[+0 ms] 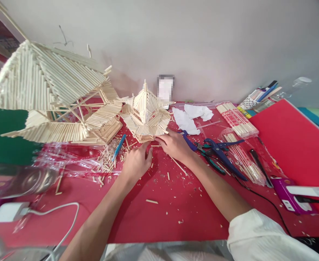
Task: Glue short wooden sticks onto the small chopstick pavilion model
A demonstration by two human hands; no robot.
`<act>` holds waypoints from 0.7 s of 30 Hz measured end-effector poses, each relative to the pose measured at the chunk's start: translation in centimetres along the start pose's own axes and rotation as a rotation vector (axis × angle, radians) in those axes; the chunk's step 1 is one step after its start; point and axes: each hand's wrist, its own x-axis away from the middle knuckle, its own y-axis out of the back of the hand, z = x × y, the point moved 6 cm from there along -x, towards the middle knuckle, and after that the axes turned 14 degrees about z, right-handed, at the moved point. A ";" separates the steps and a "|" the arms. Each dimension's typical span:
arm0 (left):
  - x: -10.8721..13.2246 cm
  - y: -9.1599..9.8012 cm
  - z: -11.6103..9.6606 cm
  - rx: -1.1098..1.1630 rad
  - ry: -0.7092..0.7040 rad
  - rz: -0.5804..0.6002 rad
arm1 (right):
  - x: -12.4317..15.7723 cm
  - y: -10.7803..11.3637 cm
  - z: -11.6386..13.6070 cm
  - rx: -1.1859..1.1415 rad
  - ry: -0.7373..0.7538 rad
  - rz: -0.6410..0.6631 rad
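Observation:
A small pavilion model (145, 112) made of pale wooden sticks stands on the red table, its pointed roof rising in the middle. My left hand (137, 161) is at the front of its base, fingers curled against it and the thumb set apart; the fingertips are partly hidden. On the right side, my right hand (175, 145) grips the lower edge of the model, its fingers partly behind the roof's rim. To the left stands a larger stick house model (64, 79) with a sloping roof. Between the left hand and this house lies a blue pen-like tool (118, 148) on stick offcuts (107, 159).
Blue-handled cutters (224, 159) and pliers (210, 159) lie right of my right hand. Beyond are packs of sticks (236, 119), white tissue (188, 119), a red board (292, 152) and a purple power strip (292, 195). A white cable (76, 214) crosses the left front.

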 end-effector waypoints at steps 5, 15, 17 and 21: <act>0.0 -0.3 -0.2 0.013 -0.010 0.040 | 0.4 0.1 0.2 0.033 -0.017 -0.035; 0.0 0.2 0.4 -0.070 0.016 -0.005 | -0.2 -1.1 0.7 0.140 -0.152 -0.025; 0.0 0.2 0.3 -0.083 0.014 -0.005 | -0.2 -1.1 0.7 0.146 -0.153 -0.031; 0.1 0.3 0.3 -0.101 0.008 -0.004 | -0.2 -1.1 0.7 0.149 -0.150 -0.058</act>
